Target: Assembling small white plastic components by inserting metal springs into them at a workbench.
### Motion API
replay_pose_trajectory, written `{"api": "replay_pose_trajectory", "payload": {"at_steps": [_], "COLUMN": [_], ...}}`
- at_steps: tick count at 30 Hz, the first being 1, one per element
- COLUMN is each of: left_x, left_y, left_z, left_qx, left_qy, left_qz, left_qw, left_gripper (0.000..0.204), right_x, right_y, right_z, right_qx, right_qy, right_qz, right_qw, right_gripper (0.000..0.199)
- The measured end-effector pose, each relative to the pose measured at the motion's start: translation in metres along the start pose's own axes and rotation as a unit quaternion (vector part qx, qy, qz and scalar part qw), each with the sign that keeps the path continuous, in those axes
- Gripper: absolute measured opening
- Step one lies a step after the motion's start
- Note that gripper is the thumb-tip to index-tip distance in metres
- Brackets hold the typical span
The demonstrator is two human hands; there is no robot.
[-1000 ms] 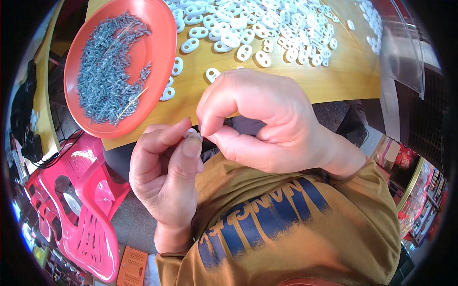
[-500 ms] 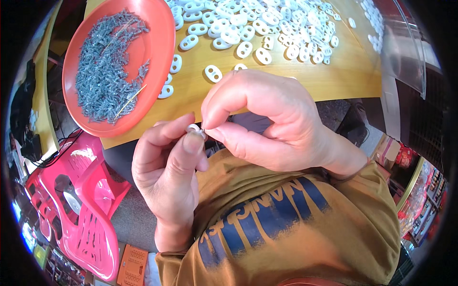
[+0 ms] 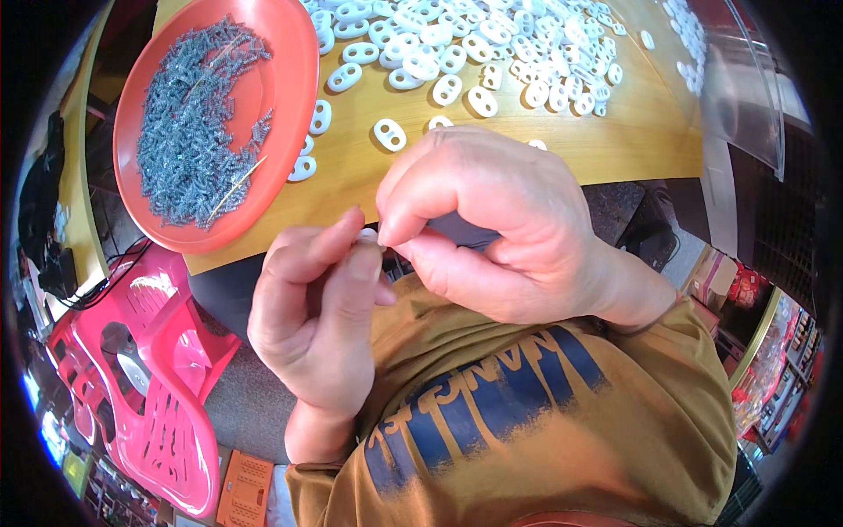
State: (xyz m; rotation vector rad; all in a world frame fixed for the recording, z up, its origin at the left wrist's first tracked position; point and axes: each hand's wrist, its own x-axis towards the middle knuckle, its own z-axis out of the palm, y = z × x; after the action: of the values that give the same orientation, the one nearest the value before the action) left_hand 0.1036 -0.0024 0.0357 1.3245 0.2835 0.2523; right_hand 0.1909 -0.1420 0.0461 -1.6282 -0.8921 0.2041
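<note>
Between the thumb and fingers of my left hand (image 3: 316, 321) sits a small white plastic piece (image 3: 368, 235), mostly covered by the fingertips. My right hand (image 3: 505, 233) is closed in a pinch, its thumb and forefinger tips meeting right at that piece; whatever they grip is hidden. Both hands are held over my lap, just off the table's near edge. Beyond them, loose oval white two-hole plastic pieces (image 3: 390, 134) lie on the table. A red plate (image 3: 294, 66) at the left carries a heap of small metal springs (image 3: 180, 132).
The yellow wooden table (image 3: 615, 145) holds a large pile of white pieces (image 3: 492, 39) at its far side. Clear plastic (image 3: 746, 97) stands at the far right. Pink plastic chairs (image 3: 171, 422) are at my left, near an orange box (image 3: 246, 487) on the floor.
My two hands have drawn closer, the left shifting slightly right. The white piece, more visible before, is now largely covered by fingertips. The plate and pile stay put.
</note>
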Motion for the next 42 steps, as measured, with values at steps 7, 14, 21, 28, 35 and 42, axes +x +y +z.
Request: {"api": "replay_pose_trajectory", "payload": {"at_steps": [7,14,21,28,35,42], "left_x": [0.0,0.002,0.002,0.004,0.003,-0.001], "left_y": [-0.006,-0.007,-0.005,-0.004,-0.006,-0.01], "left_z": [0.003,0.001,0.002,0.003,0.002,0.007], "left_qx": [0.041,-0.101,-0.12,-0.112,-0.085,-0.049], "left_qy": [0.007,0.003,0.007,0.011,-0.001,0.032], "left_qz": [0.029,-0.037,-0.042,-0.042,-0.038,0.001], "left_qw": [0.999,0.994,0.992,0.993,0.996,0.998], "left_gripper": [0.02,0.02,0.019,0.019,0.019,0.019], "right_x": [-0.004,-0.007,-0.006,-0.007,-0.006,-0.006], "right_y": [-0.004,-0.006,-0.005,-0.004,0.001,0.0], "right_z": [0.0,0.0,-0.006,0.001,0.004,0.01], "right_qx": [0.126,0.247,0.246,0.254,0.037,0.001], "right_qy": [0.007,0.022,-0.018,0.022,0.014,0.008], "right_qz": [0.121,0.227,0.256,0.266,0.127,0.117], "right_qw": [0.985,0.942,0.935,0.93,0.991,0.993], "right_gripper": [0.011,0.013,0.013,0.01,0.009,0.008]}}
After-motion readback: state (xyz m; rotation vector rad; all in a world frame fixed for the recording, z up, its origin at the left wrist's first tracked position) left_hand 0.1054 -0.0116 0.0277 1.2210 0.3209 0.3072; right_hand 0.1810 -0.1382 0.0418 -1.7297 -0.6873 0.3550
